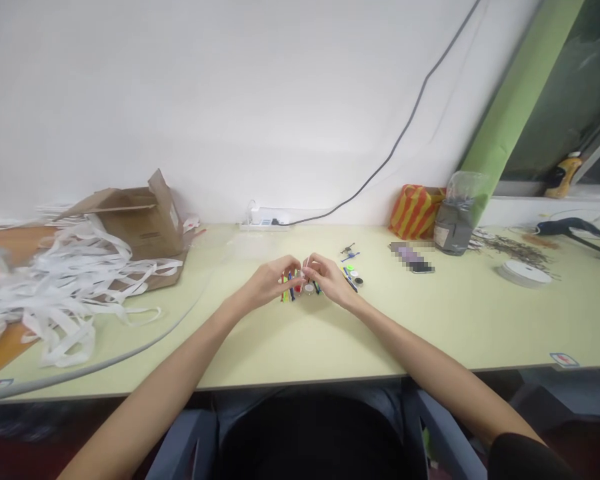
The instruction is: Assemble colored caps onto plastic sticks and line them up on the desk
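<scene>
Both hands meet over the table (430, 333), the left hand (270, 280) and right hand (330, 277) pinching a small clear piece (303, 273) between their fingertips, above a cluster of coloured bits (300, 288). So tiny a piece could slip and get lost among those bits just beneath, or roll right toward the loose parts (353, 273).

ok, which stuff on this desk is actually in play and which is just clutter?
In play:
left hand and right hand, fingertips together over the small coloured parts
loose coloured bits beside the right hand

Lying about:
cardboard box
white paper strips
power strip
striped bag
tape roll
</scene>
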A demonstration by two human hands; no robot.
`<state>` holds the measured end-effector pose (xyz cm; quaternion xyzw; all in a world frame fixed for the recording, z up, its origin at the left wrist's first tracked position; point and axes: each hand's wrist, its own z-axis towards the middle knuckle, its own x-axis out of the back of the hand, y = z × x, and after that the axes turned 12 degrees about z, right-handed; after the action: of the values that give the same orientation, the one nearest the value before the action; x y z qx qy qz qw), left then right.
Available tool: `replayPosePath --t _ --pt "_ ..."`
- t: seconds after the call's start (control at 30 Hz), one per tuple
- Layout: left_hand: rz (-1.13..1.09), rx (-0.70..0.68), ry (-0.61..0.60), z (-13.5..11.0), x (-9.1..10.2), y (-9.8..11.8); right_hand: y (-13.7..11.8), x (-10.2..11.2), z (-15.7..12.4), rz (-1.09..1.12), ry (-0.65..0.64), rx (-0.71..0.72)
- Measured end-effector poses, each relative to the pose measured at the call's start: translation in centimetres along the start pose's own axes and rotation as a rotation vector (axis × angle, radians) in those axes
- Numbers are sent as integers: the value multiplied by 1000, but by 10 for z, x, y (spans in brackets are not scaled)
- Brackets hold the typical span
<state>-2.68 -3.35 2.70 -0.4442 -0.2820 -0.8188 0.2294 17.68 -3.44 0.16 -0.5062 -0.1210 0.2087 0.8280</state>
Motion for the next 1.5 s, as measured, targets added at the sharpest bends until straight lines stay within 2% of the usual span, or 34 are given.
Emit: replayPosePath --t 0.2,0.37,0.5,0.67,0.73,0.83,1.0,1.2,1.3,1.4,1.5 --pt "-56 18 -65 1 2 10 -4 -2 -6 17 -16 -58" --pt "-316 8 -106 1 10 9 -11 1 -5 310 -82 -153" --pt "-416 98 -27 2 11 0 -14 8 -4 408 -3 -168" --pt "-399 77 115 3 7 2 -11 2 -7 306 136 -198" --pt "-367 66 136 3 6 7 -10 -3 -9 277 122 -221" --pt "-269 14 158 4 6 13 -10 -6 -9 348 84 -238" --pt "-163 -57 210 5 10 10 -7 -2 -7 439 90 -294" --pt "-123 -49 103 3 22 5 -8 -3 -9 394 29 -337" --pt "-75 -7 29 1 36 -1 -8 -4 -9 405 62 -315" --pt "33 73 -88 -3 51 -20 -6 -1 -8 395 106 -300" --pt "209 206 -125 -11 57 -52 -4 4 -7 360 140 -303"
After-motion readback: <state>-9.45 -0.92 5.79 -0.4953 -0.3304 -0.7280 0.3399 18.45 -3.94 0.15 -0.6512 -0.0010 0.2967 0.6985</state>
